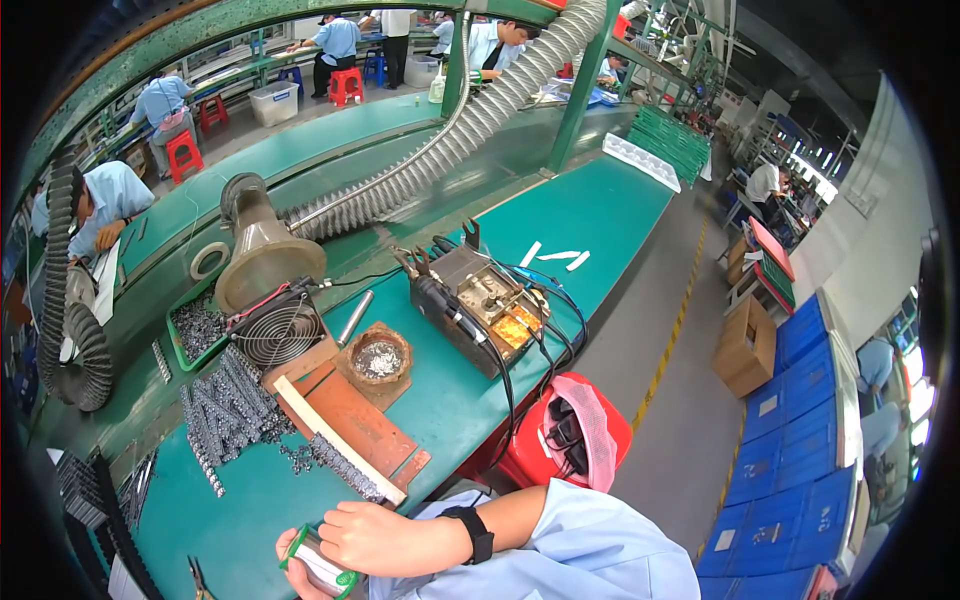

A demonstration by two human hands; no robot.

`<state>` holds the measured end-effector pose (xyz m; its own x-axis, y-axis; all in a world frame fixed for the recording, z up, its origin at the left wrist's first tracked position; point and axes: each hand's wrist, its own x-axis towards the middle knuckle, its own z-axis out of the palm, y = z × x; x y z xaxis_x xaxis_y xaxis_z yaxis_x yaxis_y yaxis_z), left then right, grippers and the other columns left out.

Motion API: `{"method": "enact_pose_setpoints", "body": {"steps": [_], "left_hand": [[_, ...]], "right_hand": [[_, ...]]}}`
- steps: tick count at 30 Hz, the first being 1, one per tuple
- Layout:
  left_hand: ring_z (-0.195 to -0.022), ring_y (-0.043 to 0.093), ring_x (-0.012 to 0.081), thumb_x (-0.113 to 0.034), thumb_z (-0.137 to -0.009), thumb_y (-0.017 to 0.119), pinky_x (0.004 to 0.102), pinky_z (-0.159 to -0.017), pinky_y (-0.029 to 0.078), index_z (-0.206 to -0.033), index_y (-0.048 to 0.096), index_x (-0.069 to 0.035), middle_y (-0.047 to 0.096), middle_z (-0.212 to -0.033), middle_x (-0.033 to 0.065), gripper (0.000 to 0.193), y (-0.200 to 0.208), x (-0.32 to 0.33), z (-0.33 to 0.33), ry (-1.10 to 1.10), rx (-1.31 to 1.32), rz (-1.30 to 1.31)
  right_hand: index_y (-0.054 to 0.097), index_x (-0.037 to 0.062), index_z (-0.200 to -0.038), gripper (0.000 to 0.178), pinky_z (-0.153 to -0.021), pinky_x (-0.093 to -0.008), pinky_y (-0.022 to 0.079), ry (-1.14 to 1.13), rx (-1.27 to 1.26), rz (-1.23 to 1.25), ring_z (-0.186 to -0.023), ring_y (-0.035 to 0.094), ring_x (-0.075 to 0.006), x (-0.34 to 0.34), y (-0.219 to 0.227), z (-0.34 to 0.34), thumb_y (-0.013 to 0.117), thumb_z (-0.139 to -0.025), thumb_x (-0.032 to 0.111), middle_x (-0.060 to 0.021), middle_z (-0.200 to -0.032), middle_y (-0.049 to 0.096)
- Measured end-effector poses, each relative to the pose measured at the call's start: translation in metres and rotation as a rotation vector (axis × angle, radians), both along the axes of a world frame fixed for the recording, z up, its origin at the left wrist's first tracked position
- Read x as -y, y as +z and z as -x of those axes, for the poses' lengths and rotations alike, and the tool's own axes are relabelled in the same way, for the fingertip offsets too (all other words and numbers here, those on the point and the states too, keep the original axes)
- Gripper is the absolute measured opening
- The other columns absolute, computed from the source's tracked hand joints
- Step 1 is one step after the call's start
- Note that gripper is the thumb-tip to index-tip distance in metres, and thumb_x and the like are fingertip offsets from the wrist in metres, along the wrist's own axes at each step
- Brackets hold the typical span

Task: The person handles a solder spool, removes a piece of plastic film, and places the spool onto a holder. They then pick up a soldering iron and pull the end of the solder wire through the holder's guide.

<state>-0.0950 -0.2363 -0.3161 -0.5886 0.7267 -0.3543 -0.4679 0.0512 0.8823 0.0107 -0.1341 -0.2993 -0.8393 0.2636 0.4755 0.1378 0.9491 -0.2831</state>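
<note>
- Right at the bottom edge, a green-rimmed object (323, 572) is gripped in the left hand (294, 570), fingers curled round it; the right hand (378, 540) is folded nearly closed over it, its exact hold hidden.
- Lower left, pliers (198, 582) are seen on the green worktop (170, 505).
- Left of centre, dark parts (342, 466) are lined along a board (362, 424).
- At centre, a bowl (403, 350) is flanked by a cabled metal unit (462, 283).
</note>
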Motion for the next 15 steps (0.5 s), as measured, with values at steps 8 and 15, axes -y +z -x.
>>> {"method": "enact_pose_setpoints", "body": {"steps": [8, 15], "left_hand": [[-0.105, 0.051, 0.0281, -0.036, -0.086, 0.04, 0.0385, -0.086, 0.046, -0.123, 0.043, -0.004, 0.05, -0.116, 0.0147, 0.049, -0.0011, 0.0002, 0.0009, 0.022, 0.02, -0.005], [-0.101, 0.053, 0.0277, -0.039, -0.087, 0.04, 0.0387, -0.084, 0.046, -0.122, 0.043, -0.003, 0.051, -0.114, 0.0145, 0.05, -0.0044, 0.0008, 0.0043, -0.016, 0.074, -0.035]], "right_hand": [[0.052, 0.0039, -0.067, 0.009, -0.064, -0.033, 0.044, 0.118, -0.101, 0.272, -0.072, 0.052, -0.0232, -0.0091, -0.0006, -0.0027, 0.058, -0.064, 0.01, -0.007, -0.07, 0.052], [0.05, 0.0018, -0.073, 0.01, -0.06, -0.037, 0.045, 0.011, -0.17, 0.556, -0.072, 0.052, -0.0277, -0.0007, -0.0071, -0.0057, 0.057, -0.068, 0.006, -0.0094, -0.07, 0.051]]}}
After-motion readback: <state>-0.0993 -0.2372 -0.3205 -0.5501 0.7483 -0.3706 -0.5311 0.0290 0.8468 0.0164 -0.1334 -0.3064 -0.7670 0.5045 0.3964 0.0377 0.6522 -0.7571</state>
